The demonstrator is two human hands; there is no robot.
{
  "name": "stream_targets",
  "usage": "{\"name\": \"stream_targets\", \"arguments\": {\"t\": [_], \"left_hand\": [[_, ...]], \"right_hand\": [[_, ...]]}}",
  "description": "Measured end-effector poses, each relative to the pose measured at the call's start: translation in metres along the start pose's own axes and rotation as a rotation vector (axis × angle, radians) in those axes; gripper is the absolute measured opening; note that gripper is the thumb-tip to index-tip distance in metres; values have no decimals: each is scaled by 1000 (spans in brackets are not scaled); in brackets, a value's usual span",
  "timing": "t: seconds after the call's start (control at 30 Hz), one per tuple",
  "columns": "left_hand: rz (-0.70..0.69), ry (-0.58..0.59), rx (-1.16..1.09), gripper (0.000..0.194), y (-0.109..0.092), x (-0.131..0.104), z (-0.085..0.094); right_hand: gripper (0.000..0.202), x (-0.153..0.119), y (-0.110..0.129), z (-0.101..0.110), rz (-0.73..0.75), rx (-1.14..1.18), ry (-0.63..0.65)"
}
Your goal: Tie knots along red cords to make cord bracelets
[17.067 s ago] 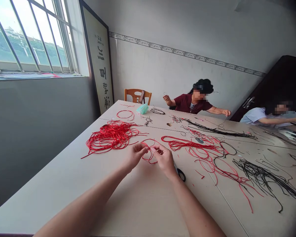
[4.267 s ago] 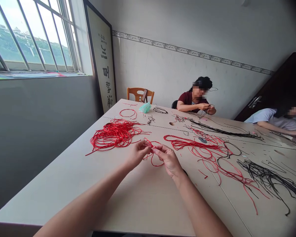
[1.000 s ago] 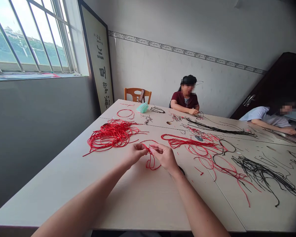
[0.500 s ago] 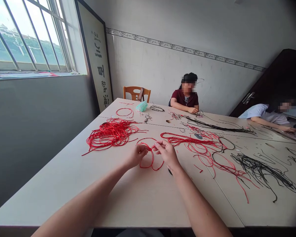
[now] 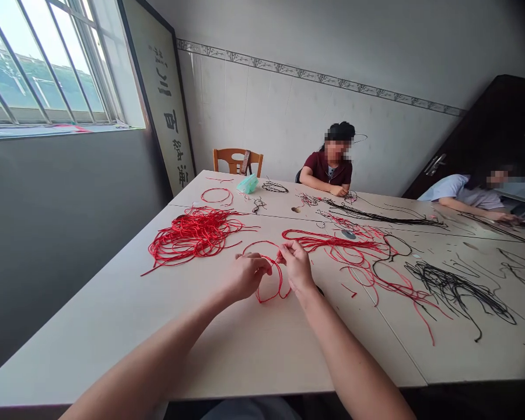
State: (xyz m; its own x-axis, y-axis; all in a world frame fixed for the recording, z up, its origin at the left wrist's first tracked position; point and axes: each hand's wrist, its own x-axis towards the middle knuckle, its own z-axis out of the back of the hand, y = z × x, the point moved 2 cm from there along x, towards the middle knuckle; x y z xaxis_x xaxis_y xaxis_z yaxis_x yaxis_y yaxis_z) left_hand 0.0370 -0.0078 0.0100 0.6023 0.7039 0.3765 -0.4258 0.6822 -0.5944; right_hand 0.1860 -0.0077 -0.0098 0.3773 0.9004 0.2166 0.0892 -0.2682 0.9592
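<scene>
A looped red cord (image 5: pixel 261 301) hangs between my hands over the near middle of the table. My left hand (image 5: pixel 247 274) is closed with its fingers curled at the cord's left part; the fingertips are partly hidden. My right hand (image 5: pixel 296 263) pinches the cord a little higher and to the right, thumb and forefinger together. Left of my hands lies a large tangled pile of red cords (image 5: pixel 196 233). Just beyond my right hand is a folded bundle of red cords (image 5: pixel 328 240).
Black cords (image 5: pixel 459 291) lie tangled at right, with a long black bundle (image 5: pixel 385 219) farther back. A green plastic bag (image 5: pixel 247 184) and a red cord ring (image 5: pixel 216 195) are at the far left. One person (image 5: pixel 330 163) sits across the table, another (image 5: pixel 468 195) at far right.
My left hand has turned over, its back now more upward, and shifted slightly right. The cord loops have swung to the right. The whole view has shifted slightly.
</scene>
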Motion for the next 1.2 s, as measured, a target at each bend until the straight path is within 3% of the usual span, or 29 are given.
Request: {"name": "stream_targets", "arguments": {"t": [0.13,0.3,0.43,0.67,0.77,0.9,1.0,1.1,1.2], "left_hand": [[47,10,-146,22,5,1,0],[264,147,-644,25,16,0,-6],[343,111,-891,25,15,0,-6],[414,1,-971,19,10,0,-4],[425,-57,-963,17,10,1,1],[408,-173,-941,16,15,2,6],[455,-309,-937,17,23,2,7],[514,-375,-1001,19,25,1,4],[537,-350,-1079,20,20,0,0]], "right_hand": [[20,1,4,0,54,23,-32],[21,-3,8,0,70,-20,23],[21,-8,11,-3,73,-4,47],[21,-12,13,-7,62,-11,106],[22,-11,17,-3,85,-94,74],[17,-17,28,-3,298,-383,-31],[15,-27,29,-13,427,-549,65],[18,-32,18,-25,354,-628,185],[24,-31,5,-30,223,-583,198]]}}
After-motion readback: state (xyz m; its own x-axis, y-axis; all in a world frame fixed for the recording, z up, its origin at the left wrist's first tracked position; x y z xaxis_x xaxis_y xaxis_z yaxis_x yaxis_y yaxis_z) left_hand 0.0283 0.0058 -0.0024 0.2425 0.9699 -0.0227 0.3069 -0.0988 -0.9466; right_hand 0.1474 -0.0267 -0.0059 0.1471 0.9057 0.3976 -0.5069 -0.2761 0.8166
